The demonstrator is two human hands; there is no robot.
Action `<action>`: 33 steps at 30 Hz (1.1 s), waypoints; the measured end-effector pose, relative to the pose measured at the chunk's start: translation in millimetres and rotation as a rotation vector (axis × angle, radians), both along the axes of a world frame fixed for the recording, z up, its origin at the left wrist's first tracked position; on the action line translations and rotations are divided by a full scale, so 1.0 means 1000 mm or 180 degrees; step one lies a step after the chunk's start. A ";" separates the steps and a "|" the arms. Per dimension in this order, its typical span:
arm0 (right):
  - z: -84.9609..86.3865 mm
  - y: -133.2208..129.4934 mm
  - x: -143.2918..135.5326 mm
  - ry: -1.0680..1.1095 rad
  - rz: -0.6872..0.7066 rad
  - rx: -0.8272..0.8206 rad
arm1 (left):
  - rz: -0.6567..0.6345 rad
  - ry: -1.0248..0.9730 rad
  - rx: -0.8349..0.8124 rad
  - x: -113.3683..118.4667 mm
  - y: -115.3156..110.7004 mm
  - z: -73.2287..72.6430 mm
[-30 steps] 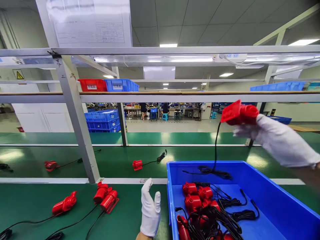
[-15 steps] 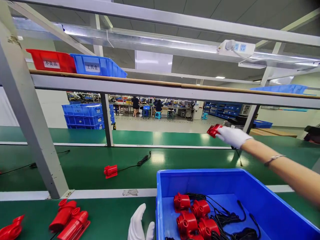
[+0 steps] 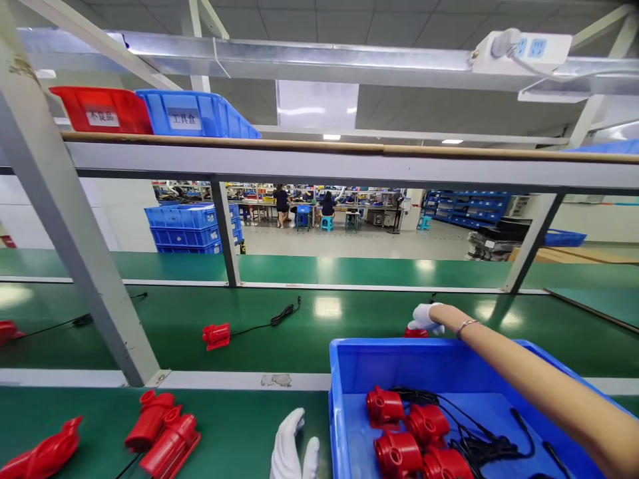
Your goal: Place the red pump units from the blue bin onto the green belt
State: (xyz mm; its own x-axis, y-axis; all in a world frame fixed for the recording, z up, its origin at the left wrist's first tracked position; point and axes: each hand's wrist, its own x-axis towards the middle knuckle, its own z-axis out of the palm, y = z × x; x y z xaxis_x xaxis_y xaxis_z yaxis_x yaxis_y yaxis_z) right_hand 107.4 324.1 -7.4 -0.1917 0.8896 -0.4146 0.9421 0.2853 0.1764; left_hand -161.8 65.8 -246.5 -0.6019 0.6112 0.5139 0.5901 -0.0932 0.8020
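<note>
My right hand (image 3: 425, 318), in a white glove, reaches over the far rim of a blue bin. Its fingers are closed on a red plastic pump housing (image 3: 416, 332), low over the green belt and partly hidden by the bin's rim. Near the bottom edge, left of the bin, my gloved left hand (image 3: 293, 447) is open, thumb and fingers apart, holding nothing. Inside the blue bin (image 3: 337, 412) lie several red pump housings (image 3: 398, 454) with black coiled cords (image 3: 482, 446).
Another red housing with a cord (image 3: 216, 336) lies on the green belt (image 3: 174, 352). Two red housings (image 3: 170, 446) and a twisted red piece (image 3: 47, 452) are at lower left. A slanted post (image 3: 94, 253) and a shelf beam (image 3: 319, 159) frame the bench. People stand and sit far behind.
My right hand has come down and slightly left, lowering the red pump housing to about belt level. The view has shifted a little. My left hand keeps its open pose.
</note>
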 end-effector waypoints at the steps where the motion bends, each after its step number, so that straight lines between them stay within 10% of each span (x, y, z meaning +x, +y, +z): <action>1: 0.008 -0.007 -0.002 0.0149 0.0174 0.0165 | -0.0150 -0.0050 -0.0074 -0.002 -0.003 0.002; 7: 0.027 -0.123 -0.038 0.1430 0.1702 0.0363 | -0.0692 -0.0241 -0.0470 -0.010 -0.018 0.024; 11: -0.012 -0.222 -0.068 0.1604 0.2747 -0.0156 | -0.0792 -0.0466 -0.0498 -0.010 -0.025 0.036; 14: -0.041 -0.259 -0.082 0.0896 0.2430 0.0076 | -0.0787 -0.0546 -0.0479 -0.012 -0.026 0.038; 27: -0.053 -0.278 -0.111 0.0134 0.2167 0.0355 | -0.0855 -0.0905 -0.0258 -0.017 -0.029 0.055; 33: 0.001 -0.275 -0.061 0.0506 0.1921 0.1311 | -0.1048 -0.1269 0.0006 -0.024 -0.037 0.110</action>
